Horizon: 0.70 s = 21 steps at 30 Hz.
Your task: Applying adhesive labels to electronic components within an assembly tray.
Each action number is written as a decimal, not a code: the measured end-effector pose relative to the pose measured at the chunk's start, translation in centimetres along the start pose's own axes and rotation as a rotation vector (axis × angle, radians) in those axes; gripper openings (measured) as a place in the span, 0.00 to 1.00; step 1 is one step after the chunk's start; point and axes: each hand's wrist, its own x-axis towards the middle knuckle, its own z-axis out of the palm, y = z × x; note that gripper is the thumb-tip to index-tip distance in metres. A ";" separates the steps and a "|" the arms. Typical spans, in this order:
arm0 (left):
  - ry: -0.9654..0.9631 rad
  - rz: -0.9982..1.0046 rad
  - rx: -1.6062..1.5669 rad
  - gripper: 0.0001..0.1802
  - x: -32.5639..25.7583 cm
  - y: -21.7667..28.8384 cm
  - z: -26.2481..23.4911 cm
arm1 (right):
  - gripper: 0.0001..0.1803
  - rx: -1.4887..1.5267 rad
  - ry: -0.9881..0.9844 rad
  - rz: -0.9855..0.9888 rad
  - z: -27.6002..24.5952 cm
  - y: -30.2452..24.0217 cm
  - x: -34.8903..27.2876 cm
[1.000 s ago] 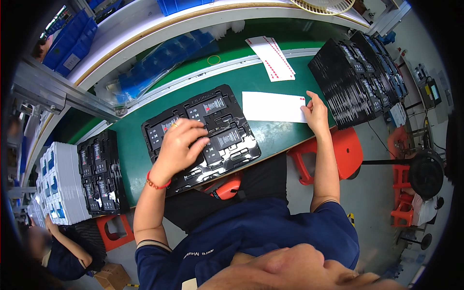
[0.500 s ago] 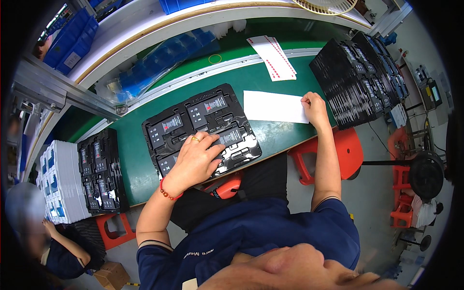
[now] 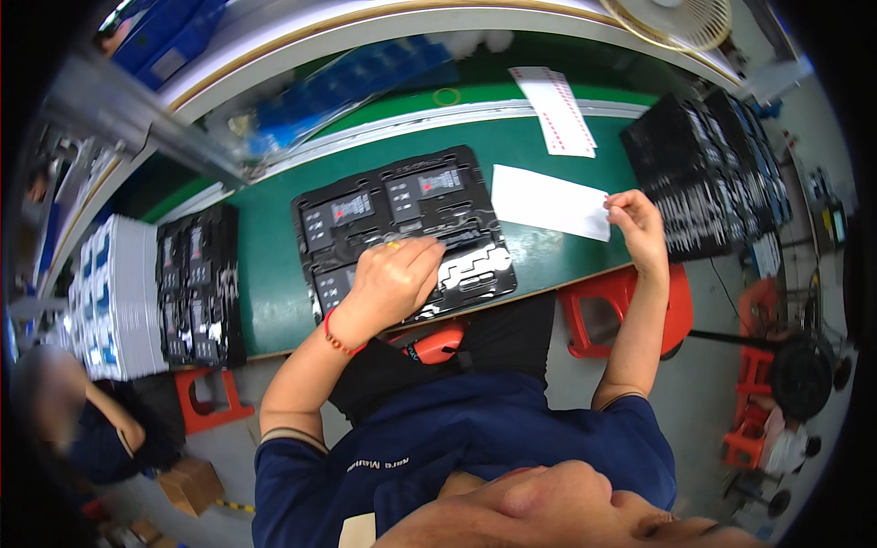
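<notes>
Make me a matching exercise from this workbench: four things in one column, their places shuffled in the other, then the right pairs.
Things
1. Black moulded plastic tray
2. White rectangular sheet
3. Overlapping white strips with red marks
4. Round cream-coloured wire cage

Places
A. At the fingertips of the right hand
B. At the picture's top edge, right of centre
C. Under the left hand
D. Beyond the white rectangular sheet, toward the far side of the green table

Right pairs: 1-C, 2-A, 3-D, 4-B

Single head-worn fisheye view, facing down, close above the green workbench (image 3: 269,297)
</notes>
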 end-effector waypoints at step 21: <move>0.123 -0.155 -0.130 0.04 -0.5 -1.3 2.1 | 0.11 0.067 -0.786 0.082 18.7 -6.4 2.5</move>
